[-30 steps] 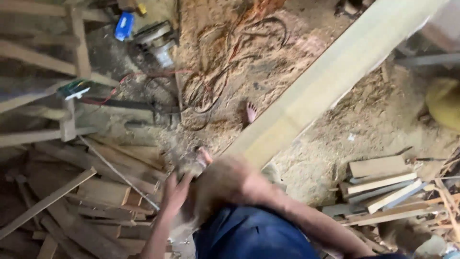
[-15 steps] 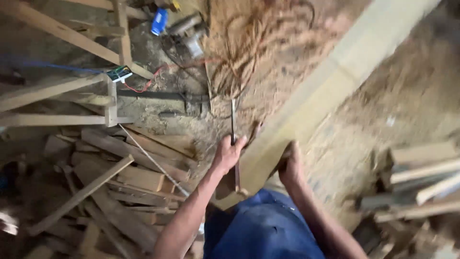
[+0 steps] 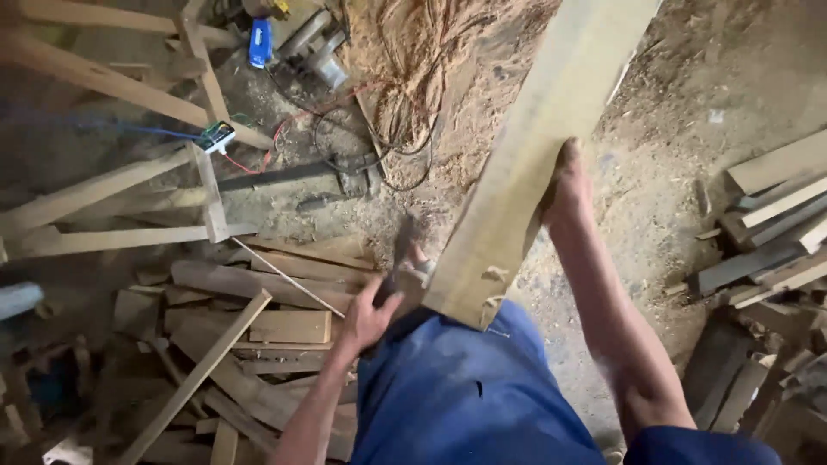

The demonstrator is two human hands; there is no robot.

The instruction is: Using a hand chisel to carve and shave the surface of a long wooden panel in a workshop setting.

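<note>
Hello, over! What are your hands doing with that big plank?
Right hand grips the plank edge. Left hand holds a dark tool, blurred. Scrap wood piled beside.

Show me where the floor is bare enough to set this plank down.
Bare sawdust floor lies right of the plank, bordered by the stacked boards. Left is crowded: the scrap pile, wooden frame and tangled cables.

The floor (image 3: 689,112) is bare earth covered with pale sawdust and wood shavings. A heap of offcut boards (image 3: 241,344) lies at lower left, and more stacked planks (image 3: 775,224) sit along the right edge. A rough wooden frame (image 3: 129,189) stands at upper left. Tangled cables (image 3: 405,103) trail across the sawdust near a power tool (image 3: 310,43) and a blue object (image 3: 260,43). Light is dim and even
</note>
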